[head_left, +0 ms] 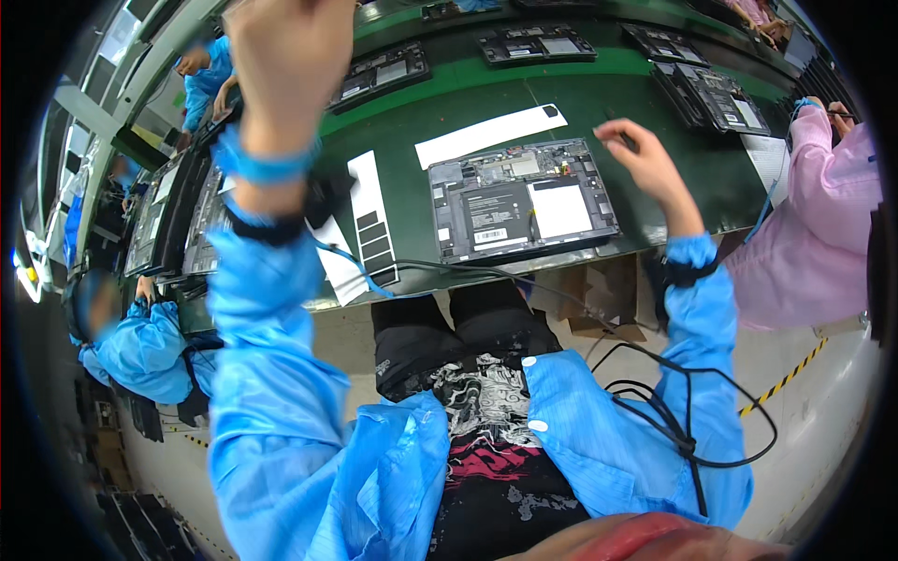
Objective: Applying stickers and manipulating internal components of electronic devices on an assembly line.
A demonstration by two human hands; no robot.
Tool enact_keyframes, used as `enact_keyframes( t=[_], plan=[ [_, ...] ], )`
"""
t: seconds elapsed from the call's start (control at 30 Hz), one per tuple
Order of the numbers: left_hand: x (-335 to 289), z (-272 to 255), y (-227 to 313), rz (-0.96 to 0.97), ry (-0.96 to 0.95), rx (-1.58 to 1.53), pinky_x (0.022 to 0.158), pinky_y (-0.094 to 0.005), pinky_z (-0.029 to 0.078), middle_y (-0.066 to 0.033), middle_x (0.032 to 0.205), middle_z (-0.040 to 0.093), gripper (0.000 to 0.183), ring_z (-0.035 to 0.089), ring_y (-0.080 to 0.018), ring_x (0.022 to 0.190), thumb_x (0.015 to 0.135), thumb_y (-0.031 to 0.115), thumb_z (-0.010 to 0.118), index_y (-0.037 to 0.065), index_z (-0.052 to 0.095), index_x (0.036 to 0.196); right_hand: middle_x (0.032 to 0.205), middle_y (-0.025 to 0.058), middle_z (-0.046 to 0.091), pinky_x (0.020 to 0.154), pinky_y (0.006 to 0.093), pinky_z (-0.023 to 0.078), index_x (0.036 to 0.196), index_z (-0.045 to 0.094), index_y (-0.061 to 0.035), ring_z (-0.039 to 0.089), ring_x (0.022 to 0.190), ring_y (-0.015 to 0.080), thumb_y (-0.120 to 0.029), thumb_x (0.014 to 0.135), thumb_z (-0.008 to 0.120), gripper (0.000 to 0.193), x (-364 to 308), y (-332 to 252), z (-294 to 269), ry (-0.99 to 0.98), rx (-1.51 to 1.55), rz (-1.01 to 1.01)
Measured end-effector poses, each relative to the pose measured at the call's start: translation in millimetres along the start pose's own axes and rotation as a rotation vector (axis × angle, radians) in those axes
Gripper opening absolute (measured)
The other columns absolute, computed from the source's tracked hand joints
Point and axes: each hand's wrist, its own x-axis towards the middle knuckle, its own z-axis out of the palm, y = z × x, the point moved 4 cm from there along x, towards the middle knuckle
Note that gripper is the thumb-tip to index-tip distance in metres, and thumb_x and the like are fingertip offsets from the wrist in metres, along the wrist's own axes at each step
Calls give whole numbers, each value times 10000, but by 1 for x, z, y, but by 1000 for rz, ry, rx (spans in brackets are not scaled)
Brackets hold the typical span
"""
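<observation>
My left hand (pixel 292 65) is raised high at the upper left, blurred, its fingers partly cut off by the frame edge; a blue band circles its wrist. Just off the upper right corner of an opened laptop base (pixel 449 208) is my right hand (pixel 648 166), its thumb and fingers apart. A small dark patch shows between those fingers, too unclear to name. The laptop base lies on the green table with its circuit board, black battery (pixel 498 217) and a white panel (pixel 561 208) exposed. White strips with black pads lie behind it (pixel 486 137) and to its left (pixel 367 192).
More opened laptop bases stand along the green line, at the back (pixel 538 44), back right (pixel 725 98) and left (pixel 154 220). A person in pink (pixel 795 234) works at the right, others in blue at the left (pixel 145 346). A black cable (pixel 687 411) loops by my right sleeve.
</observation>
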Motion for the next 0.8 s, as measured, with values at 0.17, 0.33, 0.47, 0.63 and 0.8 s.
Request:
enact_keyframes(
  t=[0.17, 0.33, 0.47, 0.63, 0.8],
  plan=[
    [-172, 8, -35, -918, -343, -596, 632, -226, 424, -19, 732, 609, 282, 518, -70, 678, 923, 222, 586, -43, 678, 891, 1150, 120, 611, 905, 337, 454, 1192, 557, -73, 582, 1051, 255, -71, 852, 588, 342, 84, 13, 26, -245, -415, -158],
    [-232, 14, -9, -1047, -481, -788, 933, -279, 425, -163, 1185, 607, 348, 572, -173, 1063, 927, 221, 579, -56, 596, 1138, 1160, 119, 615, 925, 345, 443, 1202, 569, -81, 586, 1043, 261, -225, 778, 726, 474, 110, 47, 28, -336, -404, -127],
    [-239, 10, -10, -1101, -555, -818, 927, -278, 427, -155, 1175, 613, 339, 567, -167, 1067, 928, 214, 576, -64, 595, 1121, 957, 97, 681, 824, 304, 485, 1061, 648, -33, 629, 883, 184, -162, 798, 706, 299, 105, 48, 29, -245, -391, -45],
    [-233, 22, -12, -1131, -542, -840, 906, -269, 437, -132, 1164, 614, 331, 560, -146, 1049, 930, 210, 571, -57, 592, 1125, 822, 71, 677, 714, 256, 496, 991, 663, -1, 615, 748, 112, -108, 820, 675, 202, 92, 43, 1, -8, -322, 72],
    [-191, 41, 1, -1100, -469, -1123, 938, -283, 434, -117, 1195, 565, 428, 540, -161, 1081, 918, 230, 584, -31, 499, 1247, 830, 55, 683, 673, 245, 488, 1019, 674, -44, 611, 711, 97, -119, 829, 678, 204, 47, -15, -23, 155, -411, -22]
  ],
)
